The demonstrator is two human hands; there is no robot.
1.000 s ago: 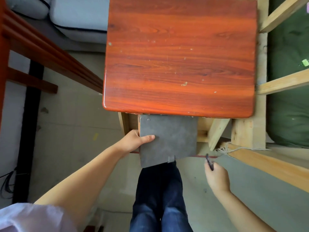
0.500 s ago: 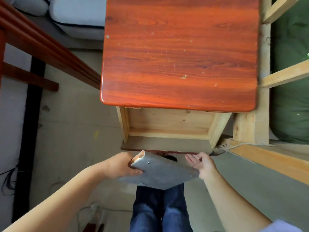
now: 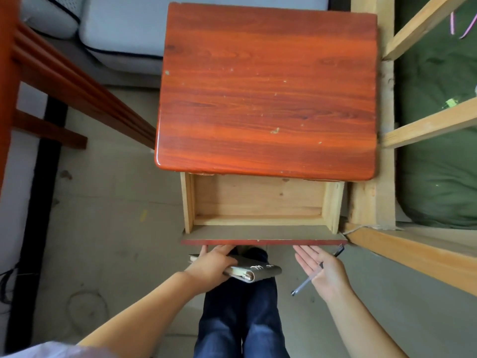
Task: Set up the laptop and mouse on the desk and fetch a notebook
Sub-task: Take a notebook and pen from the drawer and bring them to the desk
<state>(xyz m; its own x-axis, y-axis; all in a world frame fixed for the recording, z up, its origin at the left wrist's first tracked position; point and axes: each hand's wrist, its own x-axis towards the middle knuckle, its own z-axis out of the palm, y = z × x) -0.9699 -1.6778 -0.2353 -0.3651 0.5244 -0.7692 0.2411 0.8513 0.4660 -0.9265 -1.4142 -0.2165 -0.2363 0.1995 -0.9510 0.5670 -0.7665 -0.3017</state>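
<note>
Grey notebook in left grip; drawer open.

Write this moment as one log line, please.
left hand: holds notebook | right hand: pen | drawer: open | desk

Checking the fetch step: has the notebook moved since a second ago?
Yes. The notebook was in the drawer; now the left hand holds it out, below the drawer front.
</note>
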